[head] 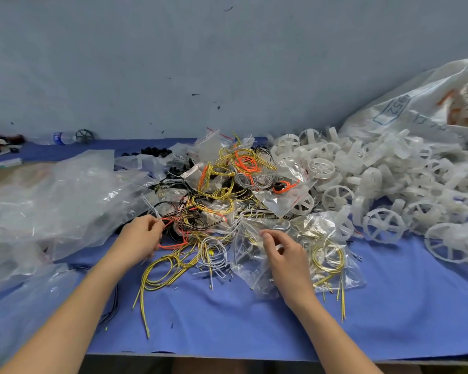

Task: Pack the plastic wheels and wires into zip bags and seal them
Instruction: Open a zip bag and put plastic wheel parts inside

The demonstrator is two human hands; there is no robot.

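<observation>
A tangle of yellow, orange, black and white wires (222, 195) lies in the middle of the blue cloth. White plastic wheels (384, 182) are heaped to the right. My left hand (143, 234) pinches thin white wires (150, 206) at the pile's left edge. My right hand (284, 252) rests with curled fingers on a clear zip bag (327, 255) that holds yellow wire coils; the thumb and forefinger are at the bag's upper edge. Small red-striped zip bags (214, 141) lie among the wires.
Large crumpled clear plastic bags (57, 201) cover the left side. A big white sack (427, 109) leans at the back right. Black small parts (154, 151), a bottle (62, 137) and a dark wheel (85, 135) sit by the wall. The table's front edge (227, 356) runs below my arms.
</observation>
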